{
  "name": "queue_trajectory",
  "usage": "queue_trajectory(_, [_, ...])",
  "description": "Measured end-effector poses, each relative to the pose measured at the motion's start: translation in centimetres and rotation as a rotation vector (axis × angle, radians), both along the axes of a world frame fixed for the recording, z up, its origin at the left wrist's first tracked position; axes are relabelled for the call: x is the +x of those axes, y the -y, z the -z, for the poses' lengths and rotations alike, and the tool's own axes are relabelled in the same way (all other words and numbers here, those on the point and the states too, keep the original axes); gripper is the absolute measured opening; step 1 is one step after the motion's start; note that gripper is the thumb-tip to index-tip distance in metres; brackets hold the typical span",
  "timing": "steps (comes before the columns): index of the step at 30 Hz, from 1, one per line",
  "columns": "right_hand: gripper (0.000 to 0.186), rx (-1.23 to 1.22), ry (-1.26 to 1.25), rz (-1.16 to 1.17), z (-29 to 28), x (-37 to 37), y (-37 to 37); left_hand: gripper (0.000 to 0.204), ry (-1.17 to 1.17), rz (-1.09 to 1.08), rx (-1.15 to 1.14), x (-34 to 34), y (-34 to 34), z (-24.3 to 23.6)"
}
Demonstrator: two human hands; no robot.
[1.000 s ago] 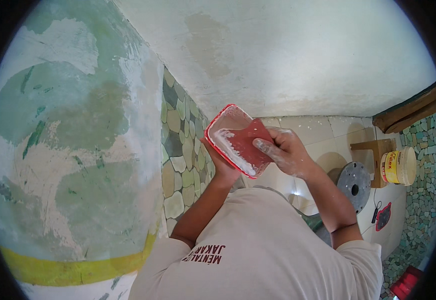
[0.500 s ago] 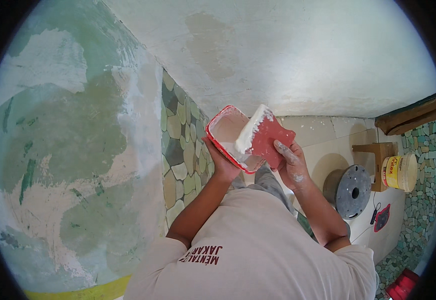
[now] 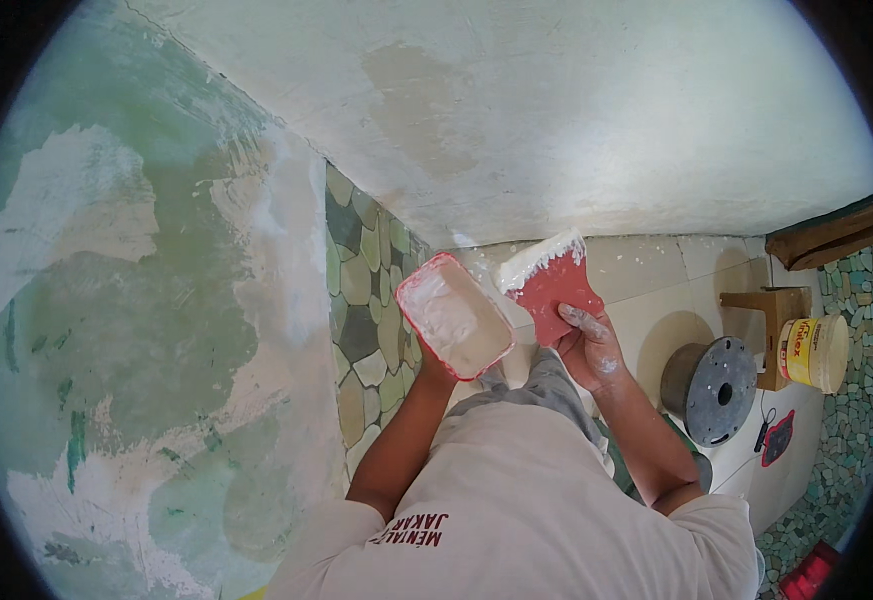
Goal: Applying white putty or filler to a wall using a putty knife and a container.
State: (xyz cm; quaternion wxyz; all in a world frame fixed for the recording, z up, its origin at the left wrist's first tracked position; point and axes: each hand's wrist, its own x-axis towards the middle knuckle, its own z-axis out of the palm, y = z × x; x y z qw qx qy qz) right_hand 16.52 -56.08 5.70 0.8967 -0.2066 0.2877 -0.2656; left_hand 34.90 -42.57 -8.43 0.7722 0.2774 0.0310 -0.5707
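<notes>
My left hand (image 3: 436,366) holds up a red-rimmed rectangular tub (image 3: 505,350) from beneath; most of its fingers are hidden by the tub. Pale wall putty (image 3: 447,312) lies inside, heaped toward the far end. In my right hand (image 3: 593,350) is a flat red putty spreader (image 3: 555,292), gripped with the thumb on top. White putty coats the spreader's far edge. The spreader is apart from the tub, just to its right. Dried white smears mark my right thumb and wrist.
A patchy green and white wall (image 3: 157,330) stands at left, a whitish wall (image 3: 597,120) ahead. On the floor at right are a dark spool (image 3: 725,392), a brown stool (image 3: 775,310), a yellow-labelled bucket (image 3: 815,353) and a red-edged dark object (image 3: 778,440). Pebble-patterned tiles (image 3: 360,330) line the left.
The spreader has come out from over the tub, and its loaded edge has turned away from me. The tub has shifted slightly left and nearer, showing more of the putty.
</notes>
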Motion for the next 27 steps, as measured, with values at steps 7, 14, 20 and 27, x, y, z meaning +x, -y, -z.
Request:
queue_trajectory(7, [0.027, 0.031, -0.079, 0.163, 8.9, 4.0, 4.0, 0.064, -0.203, 0.01, -0.126, 0.1, -2.7, -3.3])
queue_trajectory(14, [0.021, 0.184, -0.25, 0.317, 24.4, 14.7, 11.8, 0.054, -0.228, -0.148, -0.017, -1.0, -5.8, -8.8])
queue_trajectory(20, [0.025, 0.192, -0.208, 0.561, 25.9, 23.2, 19.9, 0.052, -0.216, -0.291, 0.098, -2.6, -5.3, -12.0])
queue_trajectory(27, [0.028, 0.207, -0.229, 0.458, 25.7, 19.6, 14.2, 0.057, -0.159, -0.353, 0.124, -3.0, -5.4, -11.6])
